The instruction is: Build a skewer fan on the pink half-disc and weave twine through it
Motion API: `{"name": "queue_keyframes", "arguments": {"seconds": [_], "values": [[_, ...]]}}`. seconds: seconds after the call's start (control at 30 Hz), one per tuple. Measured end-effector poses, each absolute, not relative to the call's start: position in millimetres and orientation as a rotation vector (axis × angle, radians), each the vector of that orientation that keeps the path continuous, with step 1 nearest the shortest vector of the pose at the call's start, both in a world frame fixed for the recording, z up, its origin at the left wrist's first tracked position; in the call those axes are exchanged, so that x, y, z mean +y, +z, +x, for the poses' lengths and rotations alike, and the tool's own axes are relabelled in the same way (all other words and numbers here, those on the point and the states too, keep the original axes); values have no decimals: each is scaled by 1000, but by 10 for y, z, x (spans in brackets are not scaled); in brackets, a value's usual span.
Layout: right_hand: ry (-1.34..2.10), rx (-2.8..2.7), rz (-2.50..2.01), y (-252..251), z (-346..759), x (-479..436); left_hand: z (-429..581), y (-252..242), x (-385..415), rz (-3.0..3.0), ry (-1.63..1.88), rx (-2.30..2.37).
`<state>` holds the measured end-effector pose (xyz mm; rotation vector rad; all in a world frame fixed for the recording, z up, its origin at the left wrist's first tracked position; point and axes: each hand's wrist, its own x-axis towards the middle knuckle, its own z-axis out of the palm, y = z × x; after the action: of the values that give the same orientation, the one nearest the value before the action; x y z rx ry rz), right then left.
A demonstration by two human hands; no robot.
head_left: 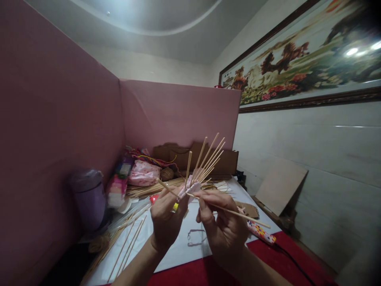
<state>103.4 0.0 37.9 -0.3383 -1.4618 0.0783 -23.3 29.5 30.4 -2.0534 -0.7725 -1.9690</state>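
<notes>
My left hand (166, 219) is closed around a small pale pink-and-white piece (194, 190) raised above the table. Several thin wooden sticks (205, 159) fan out from this piece, most of them pointing up and to the right. One more stick (166, 186) slants up to the left by my left fingers. Between thumb and fingers, my right hand (226, 228) pinches a long wooden stick (251, 218). Its left end meets the lower edge of the pale piece; whether it goes in, I cannot tell. My fingers hide part of the piece.
Loose sticks (129, 246) lie on the white table cover (172, 254) at left. Behind stand a pink dotted bag (145, 172), a twine ball (167, 174) and cardboard (217, 161). A purple bin (89, 202) is left; a flowered, corded object (262, 232) lies right, near red cloth (285, 254).
</notes>
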Motion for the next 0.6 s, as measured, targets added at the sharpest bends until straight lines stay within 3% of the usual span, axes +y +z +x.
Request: {"name": "queue_keyframes", "arguments": {"seconds": [0.3,0.6], "values": [[62,-1548,-349,384,974,-27,-292,186,291,-2063,-1964,-791],[469,-1339,-428,385,891,42,-354,141,240,-2092,-2032,-862]]}}
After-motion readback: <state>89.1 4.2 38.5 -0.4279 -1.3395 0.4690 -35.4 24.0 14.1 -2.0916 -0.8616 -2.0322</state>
